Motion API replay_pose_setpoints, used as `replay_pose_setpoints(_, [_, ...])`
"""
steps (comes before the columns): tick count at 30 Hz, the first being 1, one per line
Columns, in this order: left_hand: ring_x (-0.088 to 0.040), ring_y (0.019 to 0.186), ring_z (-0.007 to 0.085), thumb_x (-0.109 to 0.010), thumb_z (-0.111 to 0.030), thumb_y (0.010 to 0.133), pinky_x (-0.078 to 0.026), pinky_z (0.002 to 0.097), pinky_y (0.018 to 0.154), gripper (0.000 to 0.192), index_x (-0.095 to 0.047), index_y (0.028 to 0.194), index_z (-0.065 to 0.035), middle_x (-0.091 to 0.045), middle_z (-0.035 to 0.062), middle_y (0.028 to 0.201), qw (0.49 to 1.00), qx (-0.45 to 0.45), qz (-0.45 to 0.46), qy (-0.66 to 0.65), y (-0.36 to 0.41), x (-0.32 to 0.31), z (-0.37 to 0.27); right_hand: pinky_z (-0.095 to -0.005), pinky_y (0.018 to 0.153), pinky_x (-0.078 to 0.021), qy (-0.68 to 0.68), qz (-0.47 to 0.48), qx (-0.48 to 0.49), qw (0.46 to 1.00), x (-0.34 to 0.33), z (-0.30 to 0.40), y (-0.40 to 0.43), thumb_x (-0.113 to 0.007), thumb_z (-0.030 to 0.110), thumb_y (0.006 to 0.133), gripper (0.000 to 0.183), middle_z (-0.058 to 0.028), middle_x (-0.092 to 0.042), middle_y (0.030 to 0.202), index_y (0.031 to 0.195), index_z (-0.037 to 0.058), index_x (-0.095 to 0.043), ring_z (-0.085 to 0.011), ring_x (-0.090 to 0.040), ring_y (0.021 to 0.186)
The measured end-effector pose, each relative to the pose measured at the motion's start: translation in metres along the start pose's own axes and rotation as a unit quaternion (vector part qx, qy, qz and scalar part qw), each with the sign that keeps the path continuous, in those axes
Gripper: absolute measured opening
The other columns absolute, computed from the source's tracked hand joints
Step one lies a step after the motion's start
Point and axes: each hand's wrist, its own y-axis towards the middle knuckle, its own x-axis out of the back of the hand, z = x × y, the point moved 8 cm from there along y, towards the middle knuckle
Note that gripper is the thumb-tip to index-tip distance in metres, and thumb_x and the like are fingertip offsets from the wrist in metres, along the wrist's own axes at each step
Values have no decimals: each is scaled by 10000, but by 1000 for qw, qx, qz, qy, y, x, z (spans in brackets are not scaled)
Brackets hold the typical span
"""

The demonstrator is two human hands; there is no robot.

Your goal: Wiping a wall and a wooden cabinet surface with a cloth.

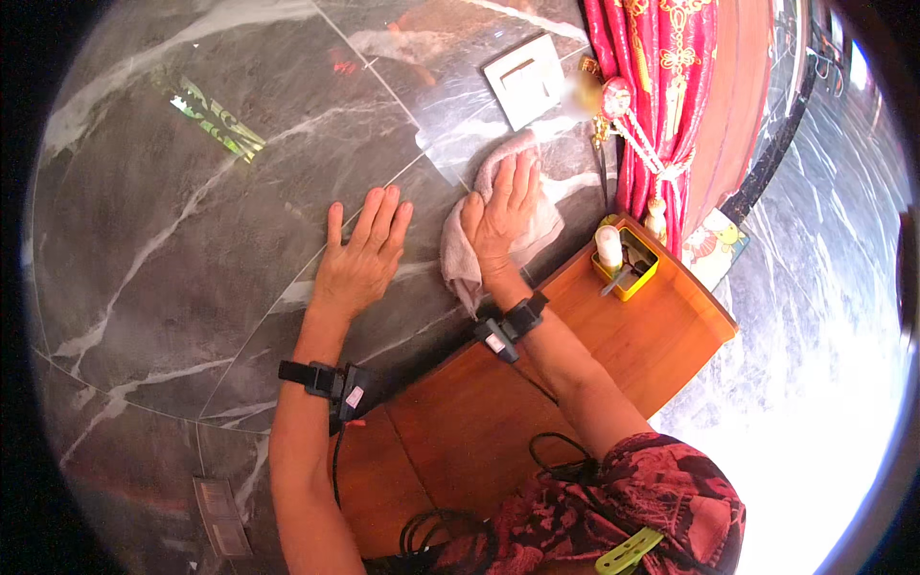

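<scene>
My left hand (359, 251) lies with its fingers apart against the grey marbled wall tile (237, 287), holding nothing. To its right, my right hand (505, 208) presses a crumpled pale pink cloth (535, 233) flat against the tile, palm down. The cloth spreads around the fingers and hangs below the thumb. Just above it is a white wall switch (525, 80). Each wrist wears a black strap with a small device and a cable.
A brown wooden cabinet top (431, 424) lies below the arms. On it stands a yellow box (643, 277) with a white-capped bottle (609, 246). A red curtain (668, 108) with a tied white cord hangs at the right. A green sticker (219, 122) is on the tile.
</scene>
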Motion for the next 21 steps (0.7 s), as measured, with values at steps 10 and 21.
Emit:
replay_pose_setpoints(10, [-289, 1423, 261, -673, -272, 824, -228, 580, 1132, 736, -338, 1462, -124, -330, 109, 1525, 1000, 1, -25, 4, 1, 3, -3, -505, 1138, -200, 9, -47, -51, 998, 13, -90, 35, -422, 274, 936, 591, -236, -324, 1491, 1461, 23, -319, -414, -289, 1379])
replay_pose_setpoints(21, [-318, 1412, 222, -590, -292, 866, -219, 555, 1142, 616, -393, 1428, -132, -376, 77, 1505, 998, 8, -24, 53, 3, 3, -5, -441, 1159, -168, 77, -41, -266, 960, 20, -95, -23, -408, 222, 954, 588, -237, -213, 1538, 1474, -8, -261, -376, -216, 1412])
